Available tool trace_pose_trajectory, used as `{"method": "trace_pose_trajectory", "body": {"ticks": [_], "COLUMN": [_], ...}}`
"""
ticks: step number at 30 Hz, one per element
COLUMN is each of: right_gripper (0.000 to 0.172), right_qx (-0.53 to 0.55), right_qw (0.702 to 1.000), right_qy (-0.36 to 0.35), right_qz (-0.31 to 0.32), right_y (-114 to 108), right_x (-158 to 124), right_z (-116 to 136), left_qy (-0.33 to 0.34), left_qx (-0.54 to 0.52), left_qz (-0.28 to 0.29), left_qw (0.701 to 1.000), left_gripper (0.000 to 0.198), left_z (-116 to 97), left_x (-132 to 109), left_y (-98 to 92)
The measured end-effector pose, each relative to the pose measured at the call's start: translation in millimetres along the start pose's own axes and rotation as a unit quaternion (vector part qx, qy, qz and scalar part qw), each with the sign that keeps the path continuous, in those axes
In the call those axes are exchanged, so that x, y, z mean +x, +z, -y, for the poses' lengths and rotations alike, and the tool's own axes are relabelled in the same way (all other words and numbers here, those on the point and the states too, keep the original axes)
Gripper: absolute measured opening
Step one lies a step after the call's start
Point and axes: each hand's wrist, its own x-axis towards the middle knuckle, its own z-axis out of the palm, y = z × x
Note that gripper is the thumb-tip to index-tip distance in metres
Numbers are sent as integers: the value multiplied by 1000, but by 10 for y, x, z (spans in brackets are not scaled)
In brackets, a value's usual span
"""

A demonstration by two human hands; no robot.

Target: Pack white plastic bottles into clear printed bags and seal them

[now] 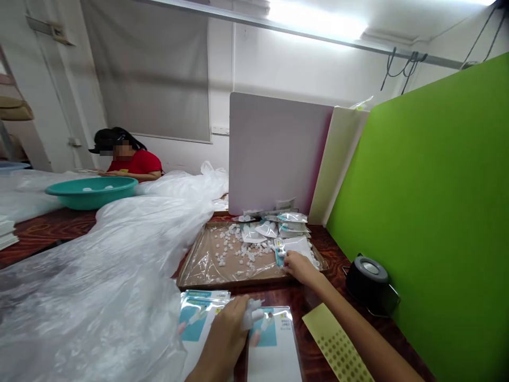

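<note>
My left hand is closed around small translucent white bottles, above printed packages with blue pictures. One package lies right of that hand, and a stack of others lies partly beneath it. My right hand reaches to the right side of a shallow cardboard tray, its fingers bent together at the edge of a clear packet; what they pinch is too small to make out. Small white pieces are scattered in the tray, with filled packets piled at its back.
Large clear plastic bags cover the left side. A yellow sticker sheet lies under my right forearm, near a black round device and a green partition. Beyond a teal basin sits a person in red.
</note>
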Motion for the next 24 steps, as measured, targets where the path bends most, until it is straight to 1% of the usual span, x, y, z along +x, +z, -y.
{"method": "trace_pose_trajectory", "body": {"ticks": [3, 7, 9, 11, 13, 15, 18, 19, 22, 24], "right_gripper": [29, 29, 29, 30, 30, 31, 32, 31, 28, 27], "right_qx": [-10, -15, -21, -28, -35, -41, -48, -49, -49, -40], "right_qw": [999, 998, 998, 997, 998, 999, 999, 999, 999, 998], "right_qy": [-11, -12, -5, 5, 13, 15, 8, 5, 1, 4], "right_qz": [31, 59, 66, 65, 52, 32, 2, -5, -23, -44], "right_y": [-11, -96, -120, -126, -121, -117, -121, -122, -119, -120], "right_x": [34, 38, 35, 35, 32, 17, -26, -41, -72, -78], "right_z": [-35, -119, -136, -128, -107, -86, -66, -62, -59, -69], "left_qy": [-3, -2, -8, 2, 29, 51, 68, 73, 93, 100], "left_qx": [-16, -17, 16, 60, 85, 81, 61, 54, 40, 36], "left_qz": [-11, -22, 0, 29, 56, 72, 71, 61, 22, 6], "left_qw": [1000, 1000, 1000, 998, 994, 993, 993, 994, 995, 994], "left_gripper": [16, 8, 10, 16, 23, 32, 49, 50, 40, 38], "left_z": [-44, -101, -103, -83, -52, -26, -1, 6, 33, 49], "left_x": [-4, 0, 20, 51, 84, 105, 101, 95, 76, 72], "left_y": [-40, -99, -93, -49, 21, 83, 106, 96, 60, 55]}}
